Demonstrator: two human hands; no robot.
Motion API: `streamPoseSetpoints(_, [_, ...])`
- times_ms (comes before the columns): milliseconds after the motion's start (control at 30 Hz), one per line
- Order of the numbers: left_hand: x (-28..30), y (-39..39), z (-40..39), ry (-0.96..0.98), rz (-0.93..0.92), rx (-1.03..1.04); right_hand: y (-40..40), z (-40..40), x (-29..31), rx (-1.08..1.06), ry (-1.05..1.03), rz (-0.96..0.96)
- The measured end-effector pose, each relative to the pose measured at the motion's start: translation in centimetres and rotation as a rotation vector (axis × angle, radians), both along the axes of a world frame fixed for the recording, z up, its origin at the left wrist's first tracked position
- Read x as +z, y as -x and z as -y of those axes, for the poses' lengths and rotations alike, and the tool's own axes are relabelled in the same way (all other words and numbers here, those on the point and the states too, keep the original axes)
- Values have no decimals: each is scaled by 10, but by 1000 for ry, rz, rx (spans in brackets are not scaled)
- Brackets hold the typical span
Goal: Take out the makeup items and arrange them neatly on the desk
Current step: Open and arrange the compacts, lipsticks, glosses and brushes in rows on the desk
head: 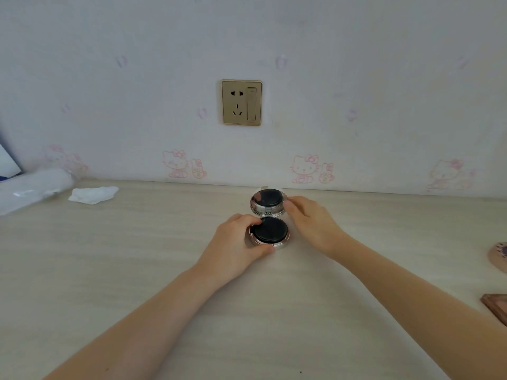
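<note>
A round cushion compact [270,231] lies open on the pale wooden desk [137,256], near the back wall. Its base holds a black puff. The mirrored lid [267,202] stands raised behind it and reflects the puff. My left hand [236,242] grips the base from the left, thumb at the front rim and fingers on the puff's edge. On the lid's right rim rest the fingers of my right hand [310,223].
A crumpled white tissue [93,193] and a clear plastic wrap [30,189] lie at the back left. A round patterned item [499,257] and a brown flat case [496,305] sit at the right edge. A gold wall socket [241,102] is above the desk.
</note>
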State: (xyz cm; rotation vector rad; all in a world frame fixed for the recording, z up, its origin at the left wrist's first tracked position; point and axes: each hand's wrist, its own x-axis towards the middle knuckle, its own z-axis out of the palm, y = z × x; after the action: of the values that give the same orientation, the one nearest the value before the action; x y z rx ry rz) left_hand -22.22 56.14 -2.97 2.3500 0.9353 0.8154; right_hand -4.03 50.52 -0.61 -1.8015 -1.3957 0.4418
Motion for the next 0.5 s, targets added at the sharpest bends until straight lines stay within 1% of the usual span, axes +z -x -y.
streamPoseSetpoints(67, [-1, 0, 1, 0, 4, 4, 6, 10, -5, 38, 17, 7])
streamPoseSetpoints(133, [-1, 1, 3, 4, 6, 7, 10, 20, -12, 49, 55, 97])
streamPoseSetpoints(233, [-2, 3, 4, 13, 13, -8, 15, 28, -16, 114, 48, 245])
streamPoseSetpoints(500, [0, 7, -2, 15, 19, -37, 16, 19, -15, 174, 4, 338])
